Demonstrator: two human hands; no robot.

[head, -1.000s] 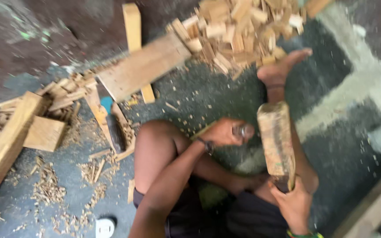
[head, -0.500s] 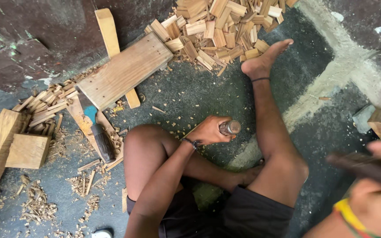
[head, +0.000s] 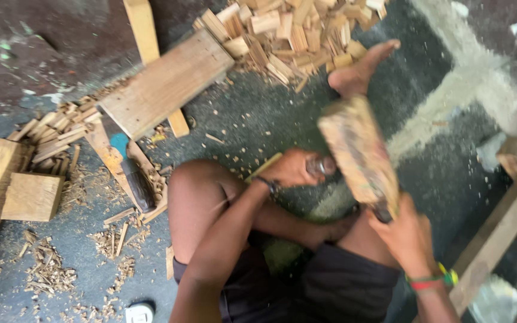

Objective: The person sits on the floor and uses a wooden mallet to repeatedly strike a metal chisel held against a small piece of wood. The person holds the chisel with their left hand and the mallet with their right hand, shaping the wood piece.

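Soft, even daylight fills the scene with only faint shadows and no glare, while motion blur smears the thick, worn wooden mallet block [head: 360, 152], the right hand [head: 407, 236] and the right-side edges, leaving the pale wood offcut pile [head: 288, 30] moderately sharp.

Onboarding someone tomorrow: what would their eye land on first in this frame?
First the big wooden mallet, blurred, gripped low by the right hand at centre right. Beside it the left hand is closed on a small metal-tipped tool over the bent knee. Then the heap of cut wood blocks at the top, and the plank left of it.
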